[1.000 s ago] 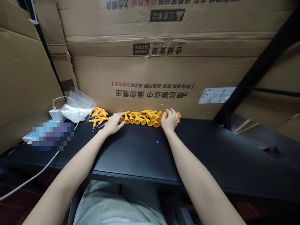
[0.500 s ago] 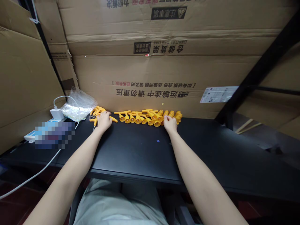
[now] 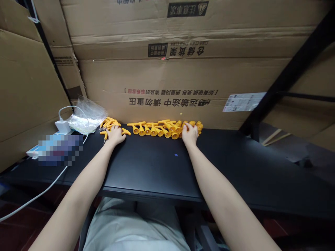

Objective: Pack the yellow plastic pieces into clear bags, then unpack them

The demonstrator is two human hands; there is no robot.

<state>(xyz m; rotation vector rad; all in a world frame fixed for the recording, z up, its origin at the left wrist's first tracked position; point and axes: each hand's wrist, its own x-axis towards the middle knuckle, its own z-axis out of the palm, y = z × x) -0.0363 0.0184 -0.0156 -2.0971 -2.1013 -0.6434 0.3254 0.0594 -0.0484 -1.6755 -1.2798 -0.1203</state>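
Several yellow T-handled pieces with flared cup ends point(image 3: 154, 131) lie in a row along the back of the black table, cups facing me. At the row's right end, my right hand point(image 3: 190, 135) rests on the pieces with its fingers apart, partly covering them. To the left, a small heap of yellow T-shaped pieces with thin metal chains point(image 3: 108, 122) lies near the cardboard. My left hand point(image 3: 115, 135) lies over one yellow piece point(image 3: 126, 131) in front of that heap, fingers spread and thumb out to the side. The undersides of both hands are hidden.
A tall cardboard sheet point(image 3: 146, 76) stands behind the table. At left are a clear plastic bag point(image 3: 87, 115), a white charger point(image 3: 62, 126) on a power strip, a white cable point(image 3: 56, 179) and a blurred-out object. A black slanted post point(image 3: 285, 69) stands at right.
My right hand has reached slightly forward over the row and its fingers have spread from a pinch. My left hand's fingers have spread over the yellow piece. The view has tilted slightly.
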